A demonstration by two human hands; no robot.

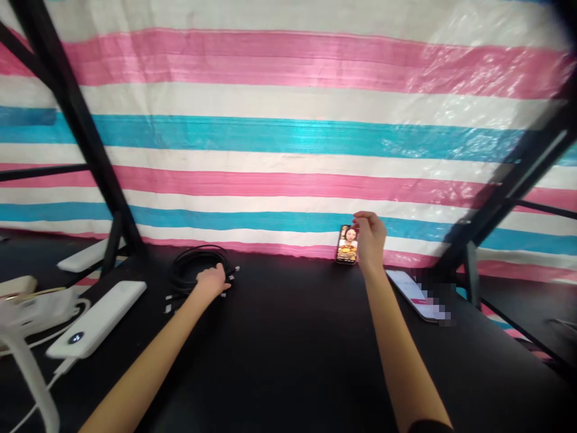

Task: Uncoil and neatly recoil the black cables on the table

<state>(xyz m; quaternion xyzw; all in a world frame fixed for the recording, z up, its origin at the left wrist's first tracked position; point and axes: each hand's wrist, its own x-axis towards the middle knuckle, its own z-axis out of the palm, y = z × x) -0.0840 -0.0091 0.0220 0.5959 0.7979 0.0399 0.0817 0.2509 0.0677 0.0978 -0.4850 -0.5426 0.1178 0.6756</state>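
Observation:
My left hand (213, 280) rests at the right side of a coil of black cables (180, 270), its fingers bent down onto the cables and their tips partly hidden. Light-coloured plugs stick out around the coil. Farther right, my right hand (372, 237) is raised at the upper right edge of a small phone (347, 245). Its fingers are curled together, and whether they touch the phone is unclear. That phone stands upright against the striped sheet, its lit screen showing a person and food.
A larger phone (412, 294) lies screen up right of my right forearm. At left, a white power bank (97, 319) has a cable plugged in, near other white devices (38, 313). Black metal frame legs (83, 129) flank the black table (279, 361); a striped sheet (270, 132) hangs behind.

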